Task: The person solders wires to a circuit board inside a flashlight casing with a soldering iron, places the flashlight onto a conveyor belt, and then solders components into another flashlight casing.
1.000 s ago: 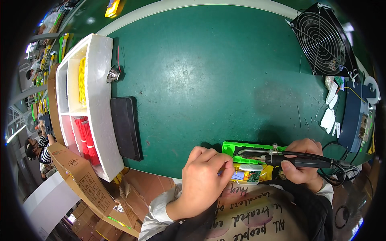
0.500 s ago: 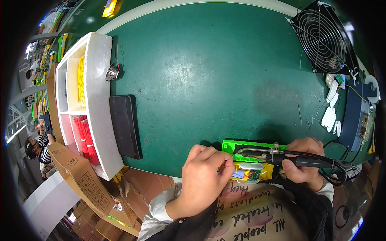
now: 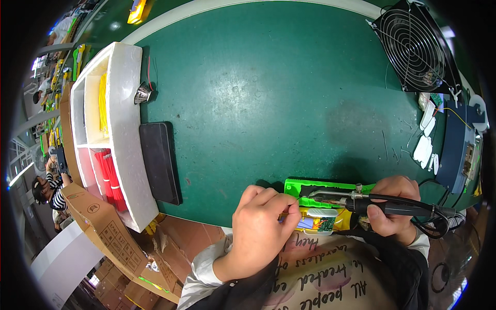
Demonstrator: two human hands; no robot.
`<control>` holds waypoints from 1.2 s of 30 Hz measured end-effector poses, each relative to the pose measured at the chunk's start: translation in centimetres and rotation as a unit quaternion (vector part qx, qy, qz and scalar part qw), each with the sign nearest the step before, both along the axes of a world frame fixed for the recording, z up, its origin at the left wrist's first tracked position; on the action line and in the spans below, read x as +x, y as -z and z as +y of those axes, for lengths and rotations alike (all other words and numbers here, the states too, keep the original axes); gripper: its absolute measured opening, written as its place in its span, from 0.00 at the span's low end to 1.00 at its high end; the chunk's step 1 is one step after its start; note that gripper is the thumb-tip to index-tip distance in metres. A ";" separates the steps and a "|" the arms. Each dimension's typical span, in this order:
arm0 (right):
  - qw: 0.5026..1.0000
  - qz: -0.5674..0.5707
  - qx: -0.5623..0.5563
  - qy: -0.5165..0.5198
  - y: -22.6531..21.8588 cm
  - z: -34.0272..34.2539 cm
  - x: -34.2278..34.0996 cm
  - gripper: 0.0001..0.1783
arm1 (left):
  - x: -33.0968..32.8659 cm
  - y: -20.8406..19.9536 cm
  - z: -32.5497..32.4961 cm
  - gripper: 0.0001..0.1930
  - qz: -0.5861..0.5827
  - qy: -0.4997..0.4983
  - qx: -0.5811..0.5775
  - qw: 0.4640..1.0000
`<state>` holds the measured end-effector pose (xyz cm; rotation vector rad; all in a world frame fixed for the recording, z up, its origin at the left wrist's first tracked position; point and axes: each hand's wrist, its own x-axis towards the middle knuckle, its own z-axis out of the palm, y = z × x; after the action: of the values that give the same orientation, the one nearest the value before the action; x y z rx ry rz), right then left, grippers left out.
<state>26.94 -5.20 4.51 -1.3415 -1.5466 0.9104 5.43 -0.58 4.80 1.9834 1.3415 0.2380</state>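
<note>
My right hand (image 3: 395, 226) is wrapped around the dark handle of a soldering iron (image 3: 356, 202), its metal tip pointing left over a bright green plastic shell (image 3: 295, 187) at the table's near edge. Thumb and forefinger of my left hand (image 3: 261, 222) are pinched together just left of the tip; whatever they grip is too small to make out. Closer to me, below the green shell, lies a yellow housing (image 3: 342, 221) with a small green circuit board (image 3: 325, 225), thin wires and a blue part showing. My left fingers partly cover its left end.
A white foam box (image 3: 129, 155) with bundled red wires (image 3: 109, 178) and yellow wires (image 3: 103, 106) stands left. Beside it are a black flat case (image 3: 159, 163) and a small metal cup (image 3: 142, 94). A black fan (image 3: 413, 51), white pieces (image 3: 422, 151) and a blue-grey device (image 3: 455, 150) are right.
The soldering iron and my right hand have shifted slightly right and toward me, the tip drawing a little away from my left fingers. My left hand stays pinched in nearly the same place.
</note>
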 end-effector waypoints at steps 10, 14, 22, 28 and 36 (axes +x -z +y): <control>0.967 0.152 -0.003 0.203 0.5 -1.8 0.4 0.13 | -0.1 0.0 0.1 0.03 -0.009 -0.002 0.002 1.000; 0.943 0.193 0.033 0.269 0.1 -1.0 0.8 0.13 | 0.0 0.1 0.1 0.03 -0.017 -0.002 0.015 1.000; 0.938 0.176 0.014 0.298 0.6 -0.2 0.9 0.08 | -0.1 0.1 0.1 0.02 -0.009 0.015 0.011 1.000; 0.930 0.197 -0.028 0.308 0.1 0.1 0.9 0.07 | 0.3 -0.2 0.0 0.02 0.000 0.013 0.007 1.000; 0.927 0.213 -0.008 0.309 1.0 0.4 1.0 0.05 | 0.4 -0.4 0.0 0.03 0.032 0.021 -0.004 0.999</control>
<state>27.99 -4.76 3.52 -1.4055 -0.7136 0.7390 5.86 -0.60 5.24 2.0254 1.3374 0.1512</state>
